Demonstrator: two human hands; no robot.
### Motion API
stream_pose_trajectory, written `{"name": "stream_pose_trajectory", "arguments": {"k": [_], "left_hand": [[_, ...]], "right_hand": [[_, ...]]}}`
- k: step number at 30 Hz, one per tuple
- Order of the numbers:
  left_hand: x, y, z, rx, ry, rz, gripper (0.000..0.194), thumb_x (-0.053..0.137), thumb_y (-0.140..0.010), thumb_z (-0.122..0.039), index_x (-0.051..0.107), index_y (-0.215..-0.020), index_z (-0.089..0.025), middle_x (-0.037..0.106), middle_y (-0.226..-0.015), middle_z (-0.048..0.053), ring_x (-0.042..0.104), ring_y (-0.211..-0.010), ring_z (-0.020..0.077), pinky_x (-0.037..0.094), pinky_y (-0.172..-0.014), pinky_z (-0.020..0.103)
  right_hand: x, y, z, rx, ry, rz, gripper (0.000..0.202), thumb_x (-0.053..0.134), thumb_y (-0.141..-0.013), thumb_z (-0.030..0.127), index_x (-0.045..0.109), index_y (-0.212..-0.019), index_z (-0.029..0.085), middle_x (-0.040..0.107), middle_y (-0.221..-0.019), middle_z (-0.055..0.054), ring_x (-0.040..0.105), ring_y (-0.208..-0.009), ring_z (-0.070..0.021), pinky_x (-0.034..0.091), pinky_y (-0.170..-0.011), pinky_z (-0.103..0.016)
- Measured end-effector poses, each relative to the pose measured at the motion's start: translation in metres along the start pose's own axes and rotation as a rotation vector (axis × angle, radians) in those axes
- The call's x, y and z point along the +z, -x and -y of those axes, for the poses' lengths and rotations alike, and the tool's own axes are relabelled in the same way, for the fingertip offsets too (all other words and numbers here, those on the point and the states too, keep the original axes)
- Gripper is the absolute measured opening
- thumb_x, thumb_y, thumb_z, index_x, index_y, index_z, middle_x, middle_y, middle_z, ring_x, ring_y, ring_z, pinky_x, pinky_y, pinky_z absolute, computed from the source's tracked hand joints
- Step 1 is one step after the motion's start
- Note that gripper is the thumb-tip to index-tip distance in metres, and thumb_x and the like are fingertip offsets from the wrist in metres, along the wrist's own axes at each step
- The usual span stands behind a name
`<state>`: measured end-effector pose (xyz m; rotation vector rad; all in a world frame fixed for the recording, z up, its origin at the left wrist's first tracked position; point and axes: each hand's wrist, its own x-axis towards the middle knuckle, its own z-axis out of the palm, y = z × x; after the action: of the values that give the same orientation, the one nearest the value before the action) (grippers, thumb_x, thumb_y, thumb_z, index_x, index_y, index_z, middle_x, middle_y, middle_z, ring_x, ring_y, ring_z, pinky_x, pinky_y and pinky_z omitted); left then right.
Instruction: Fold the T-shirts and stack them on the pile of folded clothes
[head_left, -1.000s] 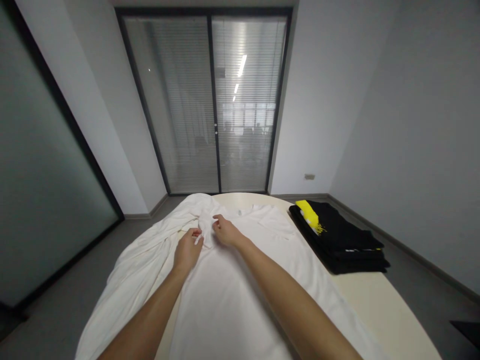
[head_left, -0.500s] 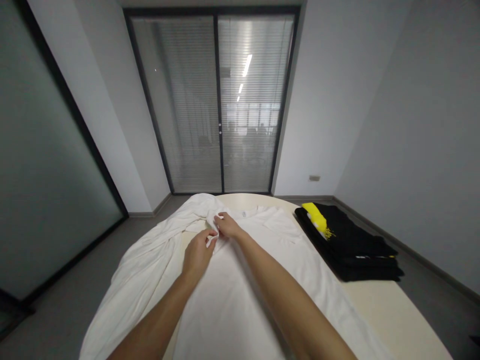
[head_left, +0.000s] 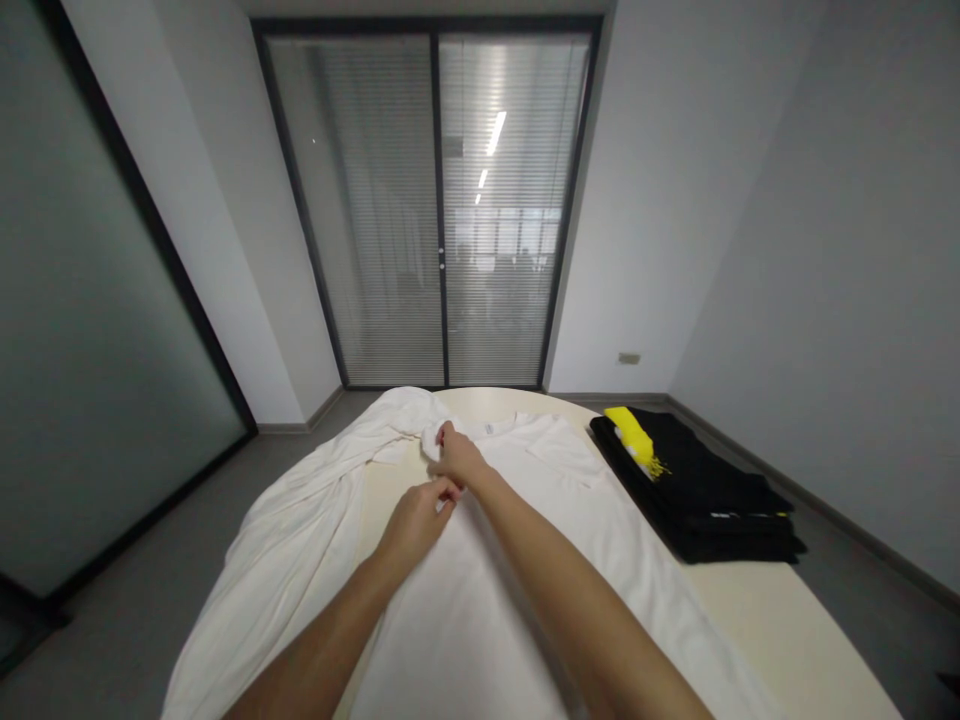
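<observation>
A white T-shirt point(head_left: 457, 620) lies spread on the pale table, its neckline with a small label at the far end. My right hand point(head_left: 459, 458) is closed on the left sleeve of the T-shirt, near the shoulder, with a bit of white cloth showing beyond the fingers. Just below it my left hand point(head_left: 420, 515) pinches the same side of the T-shirt, fingertips together. The cloth between the left fingers is mostly hidden. The opposite sleeve is laid out flat toward the right.
Heaped along the table's left side is rumpled white cloth point(head_left: 300, 530). A stack of folded black clothes point(head_left: 705, 490) sits at the right edge, with a yellow fringed piece point(head_left: 634, 435) on it. Beyond the table point(head_left: 795, 620) stands a glass door with blinds point(head_left: 495, 250).
My left hand has moved right, closer beneath my right hand. The sleeve cloth has shifted right from the white heap, baring more tabletop between them.
</observation>
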<state>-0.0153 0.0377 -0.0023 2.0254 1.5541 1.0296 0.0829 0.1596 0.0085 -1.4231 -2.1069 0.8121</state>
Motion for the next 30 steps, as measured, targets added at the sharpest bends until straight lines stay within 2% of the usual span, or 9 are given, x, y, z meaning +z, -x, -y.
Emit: {"name": "stream_pose_trajectory", "arguments": {"k": [5,10,13,15,18,21,23,28,30], "left_hand": [[-0.004,0.003,-0.001,0.029,0.079,0.07,0.017,0.052,-0.084,-0.016,0.067,-0.085,-0.022,0.076,-0.092,0.001,0.07,-0.082,0.017,0.05,-0.074,0.025],[-0.003,0.0,0.001,0.005,0.233,0.027,0.013,0.051,-0.083,-0.015,0.063,-0.084,-0.02,0.074,-0.106,0.005,0.068,-0.1,0.0185,0.052,-0.077,0.024],[-0.006,0.002,-0.004,0.011,0.071,-0.03,0.012,0.056,-0.081,-0.016,0.062,-0.091,-0.02,0.072,-0.102,0.005,0.067,-0.089,0.0171,0.05,-0.077,0.026],[-0.01,0.006,-0.009,-0.007,-0.13,-0.034,0.018,0.063,-0.079,-0.02,0.061,-0.097,-0.022,0.07,-0.097,0.002,0.065,-0.082,0.0166,0.047,-0.075,0.027],[-0.015,0.012,-0.018,-0.08,-0.347,0.039,0.021,0.067,-0.078,-0.024,0.059,-0.098,-0.024,0.068,-0.091,-0.001,0.064,-0.079,0.0171,0.041,-0.069,0.026],[-0.016,0.015,-0.023,-0.108,-0.422,0.093,0.02,0.06,-0.081,-0.017,0.058,-0.1,-0.025,0.068,-0.087,-0.002,0.064,-0.078,0.0176,0.038,-0.067,0.026],[-0.015,0.013,-0.025,-0.098,-0.365,0.093,0.02,0.057,-0.083,-0.015,0.059,-0.1,-0.024,0.069,-0.088,-0.001,0.064,-0.076,0.0169,0.038,-0.067,0.026],[-0.005,0.011,-0.025,-0.054,0.064,0.048,0.014,0.055,-0.087,-0.023,0.059,-0.1,-0.021,0.07,-0.097,0.001,0.06,-0.061,0.0108,0.043,-0.064,0.023],[-0.001,0.012,-0.024,-0.065,0.139,0.1,0.014,0.053,-0.088,-0.022,0.06,-0.1,-0.02,0.071,-0.095,0.001,0.061,-0.06,0.0109,0.044,-0.063,0.023]], "right_hand": [[0.004,0.0,0.001,0.056,0.004,-0.107,0.033,0.055,-0.085,0.014,0.045,-0.116,0.016,0.067,-0.107,-0.018,0.064,-0.102,-0.029,0.046,-0.087,-0.04],[0.0,-0.015,-0.018,0.128,-0.135,-0.172,0.041,0.038,-0.091,0.014,0.036,-0.132,0.011,0.07,-0.097,-0.015,0.067,-0.088,-0.0231,0.05,-0.079,-0.034],[-0.002,-0.02,-0.03,0.117,-0.221,-0.209,0.052,0.038,-0.089,0.017,0.032,-0.14,0.011,0.07,-0.096,-0.011,0.067,-0.086,-0.0208,0.052,-0.08,-0.033],[-0.002,-0.021,-0.037,0.083,-0.261,-0.222,0.055,0.043,-0.086,0.019,0.037,-0.141,0.015,0.069,-0.1,-0.008,0.066,-0.091,-0.0205,0.052,-0.085,-0.034],[0.0,-0.02,-0.045,0.017,-0.307,-0.222,0.052,0.051,-0.08,0.017,0.052,-0.132,0.021,0.068,-0.113,-0.006,0.064,-0.105,-0.0199,0.048,-0.098,-0.035],[0.003,-0.022,-0.049,-0.029,-0.345,-0.217,0.051,0.054,-0.076,0.013,0.06,-0.126,0.019,0.065,-0.125,-0.007,0.06,-0.115,-0.0205,0.042,-0.107,-0.036],[0.006,-0.026,-0.051,-0.041,-0.373,-0.218,0.056,0.054,-0.075,0.012,0.058,-0.13,0.018,0.064,-0.128,-0.008,0.06,-0.117,-0.0203,0.041,-0.108,-0.036],[0.01,-0.037,-0.056,-0.041,-0.419,-0.238,0.068,0.05,-0.077,0.014,0.042,-0.145,0.014,0.062,-0.133,-0.011,0.063,-0.115,-0.0172,0.045,-0.105,-0.032],[0.009,-0.04,-0.06,-0.033,-0.406,-0.252,0.07,0.049,-0.074,0.011,0.043,-0.144,0.014,0.062,-0.133,-0.011,0.063,-0.115,-0.0172,0.045,-0.105,-0.031]]}}
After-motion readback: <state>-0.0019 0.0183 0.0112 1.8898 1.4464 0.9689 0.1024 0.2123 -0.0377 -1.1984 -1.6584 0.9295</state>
